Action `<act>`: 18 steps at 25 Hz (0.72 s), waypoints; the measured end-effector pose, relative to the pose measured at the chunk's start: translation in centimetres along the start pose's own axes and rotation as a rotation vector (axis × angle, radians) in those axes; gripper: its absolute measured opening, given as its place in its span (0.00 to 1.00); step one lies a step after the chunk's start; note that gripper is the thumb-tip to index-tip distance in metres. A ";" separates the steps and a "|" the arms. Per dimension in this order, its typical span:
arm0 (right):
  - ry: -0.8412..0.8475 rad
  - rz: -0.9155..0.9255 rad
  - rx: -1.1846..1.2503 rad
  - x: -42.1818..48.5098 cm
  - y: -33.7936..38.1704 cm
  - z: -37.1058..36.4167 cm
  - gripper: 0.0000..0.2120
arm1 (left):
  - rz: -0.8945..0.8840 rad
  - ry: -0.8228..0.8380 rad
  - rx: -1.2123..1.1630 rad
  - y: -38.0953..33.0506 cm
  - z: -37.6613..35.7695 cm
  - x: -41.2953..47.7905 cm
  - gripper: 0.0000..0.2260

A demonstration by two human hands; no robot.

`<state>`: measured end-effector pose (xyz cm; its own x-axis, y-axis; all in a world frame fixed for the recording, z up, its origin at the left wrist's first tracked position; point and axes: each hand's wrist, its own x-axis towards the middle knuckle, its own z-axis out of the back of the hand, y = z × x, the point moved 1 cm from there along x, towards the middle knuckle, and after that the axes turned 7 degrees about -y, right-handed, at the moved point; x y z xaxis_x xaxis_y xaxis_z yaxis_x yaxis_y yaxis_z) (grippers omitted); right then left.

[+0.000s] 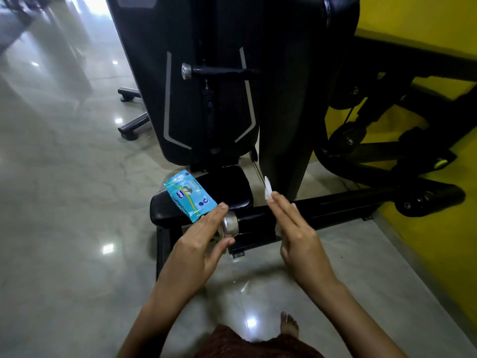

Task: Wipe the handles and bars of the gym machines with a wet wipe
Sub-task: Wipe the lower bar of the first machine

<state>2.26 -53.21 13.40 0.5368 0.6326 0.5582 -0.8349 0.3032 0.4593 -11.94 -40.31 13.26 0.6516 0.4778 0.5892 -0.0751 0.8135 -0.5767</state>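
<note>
A black horizontal bar point(335, 206) with a silver end cap point(230, 226) juts toward me low on the gym machine. My left hand point(204, 244) is open, fingers straight, its palm beside the silver cap. My right hand point(296, 228) lies flat along the bar with a white wet wipe point(268, 191) sticking out past its fingertips. A blue pack of wipes point(189, 195) rests on the black padded seat point(232, 187), just beyond my left fingertips. A second black handle with a silver cap point(219, 71) sticks out higher on the machine.
The black weight-stack housing point(206, 99) stands right behind the seat. Black frame tubes and pulleys point(387, 151) fill the right, against a yellow wall point(438, 228). Glossy tiled floor point(64, 202) spreads to the left. My bare foot point(289, 324) is below.
</note>
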 end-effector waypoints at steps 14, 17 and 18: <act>-0.071 -0.087 0.385 -2.2 3.2 3.3 0.06 | -0.008 -0.012 -0.005 0.1 -0.1 -0.1 0.21; -0.145 -0.112 0.414 1.6 3.0 4.0 0.05 | -0.003 -0.002 -0.014 0.0 0.0 0.0 0.21; -0.177 -0.125 0.384 2.5 2.9 3.6 0.07 | -0.003 0.000 -0.014 -0.1 0.0 0.1 0.21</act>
<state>1.64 -53.26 18.61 0.6714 0.4657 0.5765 -0.6744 0.0616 0.7358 -11.86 -40.30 13.35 0.6521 0.4753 0.5906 -0.0624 0.8101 -0.5830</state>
